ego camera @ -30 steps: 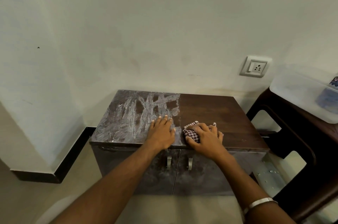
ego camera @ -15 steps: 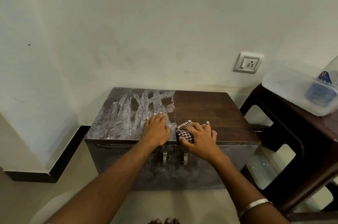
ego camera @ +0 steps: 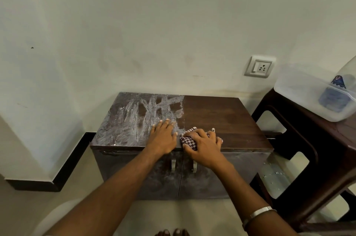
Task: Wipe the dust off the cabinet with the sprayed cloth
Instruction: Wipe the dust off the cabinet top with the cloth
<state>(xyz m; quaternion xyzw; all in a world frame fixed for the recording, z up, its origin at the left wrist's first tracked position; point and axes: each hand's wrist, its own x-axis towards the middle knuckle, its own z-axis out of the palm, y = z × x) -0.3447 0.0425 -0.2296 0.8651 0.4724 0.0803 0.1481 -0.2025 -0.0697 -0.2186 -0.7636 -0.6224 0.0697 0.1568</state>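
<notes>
I saw L hand (ego camera: 163,137) flat, fingers straight, on dusty half of cabinet (ego camera: 221,118); R hand (ego camera: 204,145) just beside it gripped checked cloth (ego camera: 189,139).

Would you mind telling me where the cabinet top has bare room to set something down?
The wiped right half of the dark wooden cabinet is free. The left hand and the right hand, gripping the checked cloth, crowd the front middle.

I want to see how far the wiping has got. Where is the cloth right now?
In the head view, the checked cloth lies bunched under the right hand at the cabinet top's front edge, near the middle, beside the left hand.
</notes>
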